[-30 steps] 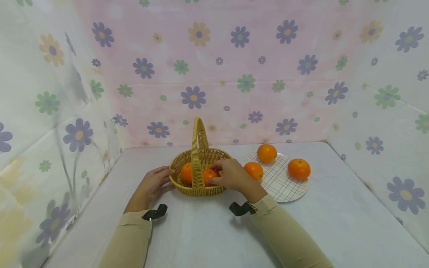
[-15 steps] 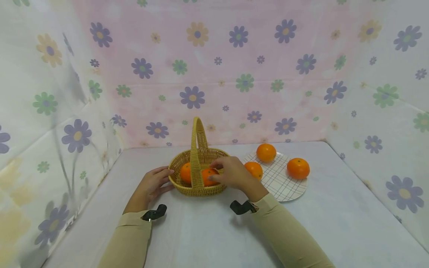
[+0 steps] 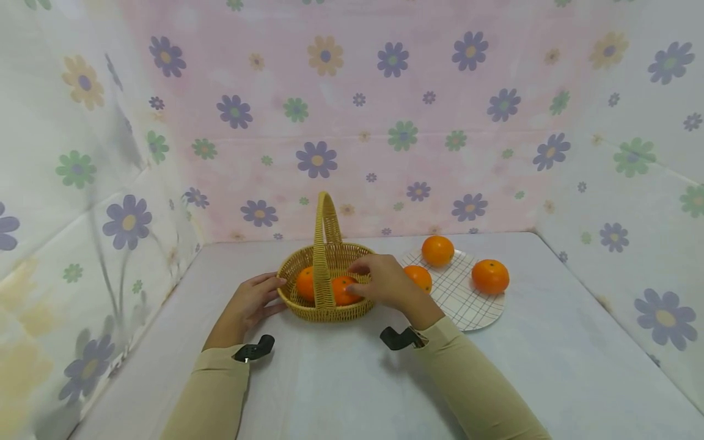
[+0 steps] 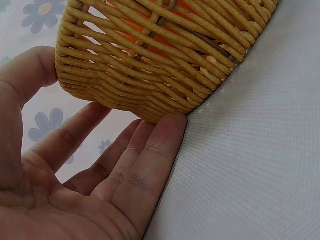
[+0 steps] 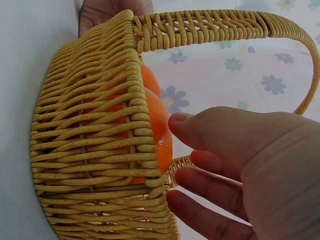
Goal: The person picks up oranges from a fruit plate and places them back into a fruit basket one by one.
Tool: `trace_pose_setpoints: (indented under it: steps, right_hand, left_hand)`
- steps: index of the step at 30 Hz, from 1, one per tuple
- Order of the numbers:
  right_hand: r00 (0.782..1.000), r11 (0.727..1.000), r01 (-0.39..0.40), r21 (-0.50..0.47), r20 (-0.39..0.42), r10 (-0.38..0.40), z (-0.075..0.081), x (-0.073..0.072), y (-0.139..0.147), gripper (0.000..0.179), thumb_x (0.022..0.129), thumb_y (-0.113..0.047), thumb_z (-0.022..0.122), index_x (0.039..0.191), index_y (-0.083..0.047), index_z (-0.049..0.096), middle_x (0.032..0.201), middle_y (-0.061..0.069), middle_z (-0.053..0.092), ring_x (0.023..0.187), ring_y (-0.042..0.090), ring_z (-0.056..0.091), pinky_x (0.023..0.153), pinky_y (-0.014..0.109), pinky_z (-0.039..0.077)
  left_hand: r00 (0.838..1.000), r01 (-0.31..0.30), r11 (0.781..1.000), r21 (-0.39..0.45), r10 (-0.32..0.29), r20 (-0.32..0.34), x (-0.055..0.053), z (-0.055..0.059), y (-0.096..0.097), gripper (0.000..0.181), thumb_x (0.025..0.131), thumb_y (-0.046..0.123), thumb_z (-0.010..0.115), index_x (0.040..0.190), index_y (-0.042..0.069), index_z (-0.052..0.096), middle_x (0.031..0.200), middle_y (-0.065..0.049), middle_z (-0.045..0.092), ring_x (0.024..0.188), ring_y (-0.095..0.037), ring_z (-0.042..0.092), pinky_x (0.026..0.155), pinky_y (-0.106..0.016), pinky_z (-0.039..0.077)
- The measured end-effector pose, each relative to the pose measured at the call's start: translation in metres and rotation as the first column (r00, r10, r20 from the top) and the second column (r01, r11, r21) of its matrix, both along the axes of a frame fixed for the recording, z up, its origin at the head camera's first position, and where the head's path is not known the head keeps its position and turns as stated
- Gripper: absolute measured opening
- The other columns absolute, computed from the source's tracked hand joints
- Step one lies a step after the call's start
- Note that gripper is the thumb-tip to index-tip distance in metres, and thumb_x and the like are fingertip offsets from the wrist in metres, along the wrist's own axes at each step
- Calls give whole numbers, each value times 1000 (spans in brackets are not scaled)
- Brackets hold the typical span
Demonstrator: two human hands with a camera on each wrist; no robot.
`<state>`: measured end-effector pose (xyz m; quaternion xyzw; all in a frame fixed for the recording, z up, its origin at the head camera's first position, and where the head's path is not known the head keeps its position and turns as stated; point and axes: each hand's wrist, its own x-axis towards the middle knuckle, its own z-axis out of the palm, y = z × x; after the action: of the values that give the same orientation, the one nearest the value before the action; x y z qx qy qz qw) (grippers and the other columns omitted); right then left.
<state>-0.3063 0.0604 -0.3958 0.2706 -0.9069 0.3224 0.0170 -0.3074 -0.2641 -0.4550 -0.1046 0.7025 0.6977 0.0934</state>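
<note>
Looking down from the head view, I saw a wicker basket (image 3: 330,315) standing upright on the pale table (image 3: 330,379), its tall handle (image 3: 320,244) rising between two fruits inside: a left-side orange (image 3: 305,284) and a right-side orange (image 3: 342,291). The person's left hand (image 3: 253,302) lay against the basket's left end, while the right hand (image 3: 381,282) reached over the right end, at the right-side orange. To the right, near the basket, was a checked plate (image 3: 456,293) with a back orange (image 3: 438,251), a right-edge orange (image 3: 490,277) and, partly behind the right hand, a left-edge orange (image 3: 420,278). Flowered cloth (image 3: 368,79) hung behind. In the left wrist view, the thumb touched the rim and the fingers, spread and nearly straight, pressed low on the woven wall without gripping it. In the right wrist view, the fingers were parted and slack, grasping nothing; the thumb tip was right by an orange in the basket, though I couldn't tell whether it touched.
</note>
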Motion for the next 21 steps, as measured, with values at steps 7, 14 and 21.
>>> trace_pose_setpoints:
  steps: [7,14,21]
  right_hand:
    - [999,999,30,-21,12,-30,1,-5,8,40,88,-29,83,125,-16,74,125,0,73,119,20,65,106,41,55]
    - [998,998,57,-23,7,-56,9,-8,19,42,86,-30,85,125,-18,73,129,-3,69,129,23,60,114,47,49]
    - [994,994,103,-25,26,-102,12,-9,31,46,86,-34,85,127,-19,72,137,-1,66,136,26,55,118,51,44]
  left_hand:
    - [1000,4,1000,-4,-4,5,-1,0,-1,64,99,33,70,154,10,47,156,-16,49,136,-31,58,101,-47,57]
    - [1000,10,1000,-5,-10,8,-1,0,0,64,99,33,70,155,10,46,157,-16,48,137,-32,56,101,-47,57]
    - [1000,6,1000,-10,-6,4,-1,-1,0,64,98,34,71,153,10,48,155,-16,50,136,-31,58,101,-46,58]
